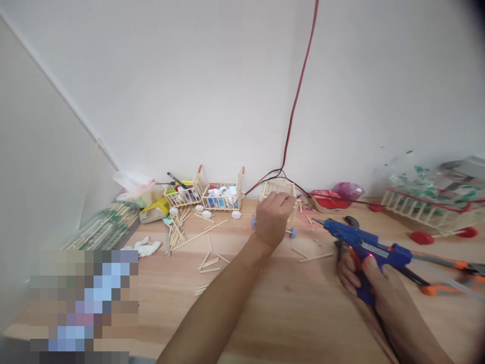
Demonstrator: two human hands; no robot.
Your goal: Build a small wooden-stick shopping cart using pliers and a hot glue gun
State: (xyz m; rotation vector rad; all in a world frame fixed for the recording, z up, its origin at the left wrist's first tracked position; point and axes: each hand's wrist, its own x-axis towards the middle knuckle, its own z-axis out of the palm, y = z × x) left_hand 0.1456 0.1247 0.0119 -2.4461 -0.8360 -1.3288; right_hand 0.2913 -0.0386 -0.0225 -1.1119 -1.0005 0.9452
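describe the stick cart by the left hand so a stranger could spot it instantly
Find the wooden table against the white wall. Near its back edge, the person's left hand is at a miniature stick cart. Its wheels are pale blue, whereas the neighbouring carts have white or red ones.

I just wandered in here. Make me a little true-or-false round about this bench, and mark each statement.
1. The right hand holds a blue glue gun. True.
2. The left hand holds a second glue gun. False: the left hand is at a small stick cart with bluish wheels.
3. A stick cart with white wheels stands left of the left hand. True.
4. The cart at the far right has white wheels. False: the far-right cart has red wheels.
5. The glue gun's nozzle touches the left hand. False: the two are apart.
6. Loose sticks lie on the bench. True.
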